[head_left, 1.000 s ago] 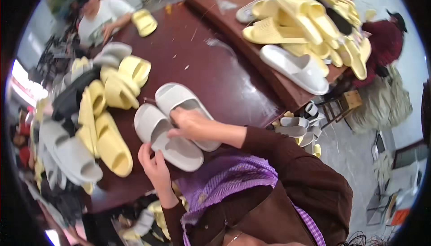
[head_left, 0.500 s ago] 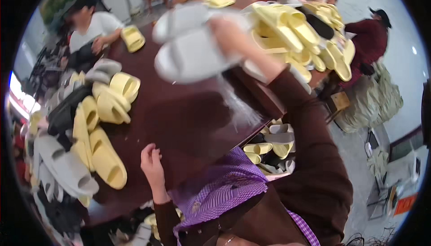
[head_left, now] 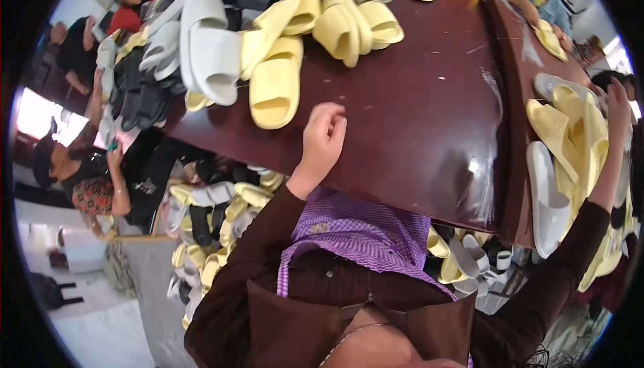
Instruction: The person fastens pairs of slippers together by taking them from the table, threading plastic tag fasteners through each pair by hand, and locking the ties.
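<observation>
Spreading from the centre toward one o'clock, the desk [head_left: 429, 133] meets a side desk [head_left: 515, 133] toward three. We see the heap [head_left: 215, 49] at eleven o'clock, grey, black and yellow slippers leaning on one another, apparently because they are stacked too loosely to lie flat. The pile [head_left: 590, 136] at three o'clock, on the side desk, is mostly yellow and overlapping, probably to save room. Beside it, a white slipper [head_left: 547, 197] lies along the side desk's inner edge. Our left hand [head_left: 323, 140] is near the centre, close to the heap, its fingers loosely curled and released, with no slipper seen in them. Our right hand [head_left: 617, 103] is between two and three o'clock, by the pile, that arm outstretched presumably because the pile sits far aside; we cannot tell whether its fingers grasp anything.
</observation>
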### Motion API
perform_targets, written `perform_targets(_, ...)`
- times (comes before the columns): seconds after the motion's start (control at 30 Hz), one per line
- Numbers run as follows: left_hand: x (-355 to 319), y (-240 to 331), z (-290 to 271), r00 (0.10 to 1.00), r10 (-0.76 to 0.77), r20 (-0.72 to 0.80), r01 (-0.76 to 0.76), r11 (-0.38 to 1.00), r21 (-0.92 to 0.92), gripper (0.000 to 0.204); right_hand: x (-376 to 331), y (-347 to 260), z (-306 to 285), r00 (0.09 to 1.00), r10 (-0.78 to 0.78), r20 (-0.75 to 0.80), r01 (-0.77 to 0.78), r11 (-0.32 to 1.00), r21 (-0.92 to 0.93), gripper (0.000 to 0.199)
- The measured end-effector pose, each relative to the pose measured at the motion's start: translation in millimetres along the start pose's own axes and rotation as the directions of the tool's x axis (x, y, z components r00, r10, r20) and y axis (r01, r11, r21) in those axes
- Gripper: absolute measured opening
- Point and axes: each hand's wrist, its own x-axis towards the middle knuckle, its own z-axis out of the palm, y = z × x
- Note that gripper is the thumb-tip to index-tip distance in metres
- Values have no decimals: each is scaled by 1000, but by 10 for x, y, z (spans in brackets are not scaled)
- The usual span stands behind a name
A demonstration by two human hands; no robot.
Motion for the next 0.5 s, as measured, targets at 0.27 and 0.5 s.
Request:
perform_targets(0.27, 53, -398, -1098, 840, 86, -536, 222, 847, 483, 25, -752, -3545, 234, 830, -461, 313, 189, 762, 619, 20)
perform_targets(0.5, 44, -604, -1068, 700, -705, -113, 511, 606, -609, 27, -1305, -4704, 605, 609, -743, 279, 110, 428, 897, 24)
